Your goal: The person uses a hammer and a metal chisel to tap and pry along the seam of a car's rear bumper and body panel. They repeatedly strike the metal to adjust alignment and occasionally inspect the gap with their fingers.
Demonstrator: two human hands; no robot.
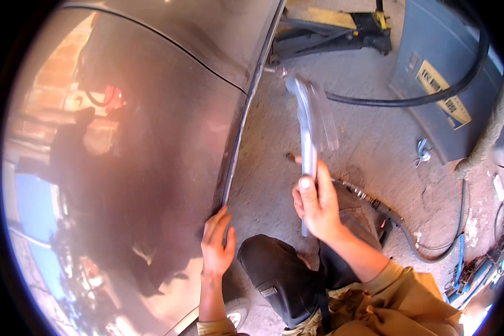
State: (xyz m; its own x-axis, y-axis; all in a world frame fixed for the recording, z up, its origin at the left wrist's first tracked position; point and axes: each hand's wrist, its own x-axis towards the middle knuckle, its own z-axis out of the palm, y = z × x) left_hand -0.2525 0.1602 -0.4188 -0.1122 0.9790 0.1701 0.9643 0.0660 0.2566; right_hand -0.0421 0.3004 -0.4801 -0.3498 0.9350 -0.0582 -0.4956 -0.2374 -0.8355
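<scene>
A long silver metal hand tool [306,129] with a straight, slim handle and a curved upper part stands nearly upright in the right hand [318,204], over the rough grey concrete floor [274,185] and well apart from the glossy bronze-brown car body panel [151,129]. Its surface is bright and shiny; the upper part is smeared by blur, with a pale ghosted copy to its right, so the exact shape of the head cannot be told. The fingers of the right hand are wrapped around the handle, thumb laid along it, and the handle's lower end shows beneath the fist. The left hand [217,246] has its fingers loosely extended, tips touching the panel's dark, narrow edge [242,123]. The panel is smooth, crossed by a thin black seam [168,42], and mirrors brickwork and blue sky
</scene>
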